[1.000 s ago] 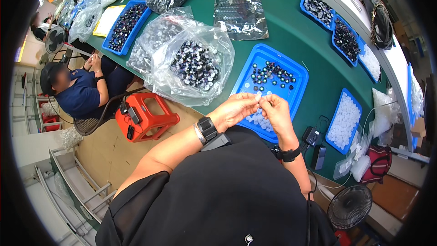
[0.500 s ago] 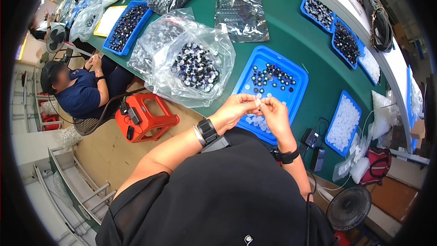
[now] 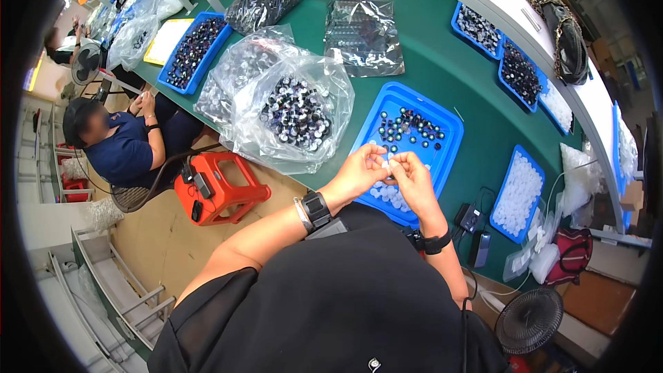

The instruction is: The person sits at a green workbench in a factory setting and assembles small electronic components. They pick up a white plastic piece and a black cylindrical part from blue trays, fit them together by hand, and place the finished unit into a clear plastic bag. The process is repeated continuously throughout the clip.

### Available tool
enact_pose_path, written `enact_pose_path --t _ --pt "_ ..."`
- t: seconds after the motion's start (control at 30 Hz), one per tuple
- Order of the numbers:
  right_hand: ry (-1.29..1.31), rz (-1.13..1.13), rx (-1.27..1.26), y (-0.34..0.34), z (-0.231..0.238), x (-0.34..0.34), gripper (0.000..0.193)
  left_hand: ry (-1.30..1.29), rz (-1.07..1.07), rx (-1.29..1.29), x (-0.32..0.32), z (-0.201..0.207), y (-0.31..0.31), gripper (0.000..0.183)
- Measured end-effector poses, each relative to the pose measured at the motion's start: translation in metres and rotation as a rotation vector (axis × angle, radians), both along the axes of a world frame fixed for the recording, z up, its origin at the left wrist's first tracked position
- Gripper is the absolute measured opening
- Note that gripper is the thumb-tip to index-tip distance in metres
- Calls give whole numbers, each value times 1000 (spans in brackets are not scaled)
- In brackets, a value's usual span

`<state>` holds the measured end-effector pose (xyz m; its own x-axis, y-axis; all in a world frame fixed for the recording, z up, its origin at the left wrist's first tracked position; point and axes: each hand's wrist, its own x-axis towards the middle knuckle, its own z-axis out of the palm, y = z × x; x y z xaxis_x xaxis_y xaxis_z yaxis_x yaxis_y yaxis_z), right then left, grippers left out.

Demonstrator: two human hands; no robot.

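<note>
My left hand (image 3: pixel 360 174) and my right hand (image 3: pixel 413 181) meet fingertip to fingertip above the near part of a blue tray (image 3: pixel 452 139). Both are closed in a pinch around something small, mostly covered by the fingers; a pale spot shows between them, too little to name. Behind the hands, small round dark parts with shiny greenish tops (image 3: pixel 409 124) lie loose in the tray. Small white translucent round pieces (image 3: pixel 388 197) are heaped at its near end, partly hidden by my hands.
A clear plastic bag (image 3: pixel 297 114) full of dark and white parts sits left of the tray, with a flat dark bag (image 3: pixel 364 38) behind. Another blue tray (image 3: pixel 518 193) of white pieces stands right. A co-worker (image 3: pixel 124 138) sits at left near a red stool (image 3: pixel 221 186).
The view has tilted slightly, so the table items sit lower in the picture. My hands stay together, with the fingers of the left a little more curled.
</note>
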<state>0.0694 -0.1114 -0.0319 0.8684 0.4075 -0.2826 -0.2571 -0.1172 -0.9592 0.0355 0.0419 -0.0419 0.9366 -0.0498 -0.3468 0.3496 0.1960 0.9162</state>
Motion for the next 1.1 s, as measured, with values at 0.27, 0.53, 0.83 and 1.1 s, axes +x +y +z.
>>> enact_pose_path --t 0.27,0.53,0.83,1.1 --pt "-90 64 -198 -7 3 1 8 -131 -62 129 -1 -13 -3 41" --pt "-435 10 -402 -3 8 -1 11 -36 -83 65 -4 -11 -3 25" --pt "-120 -147 -62 -3 -9 3 12 13 -12 -8 1 0 -5 21" --pt "-214 -162 -76 -6 -13 7 11 14 -9 -25 3 -1 -6 29"
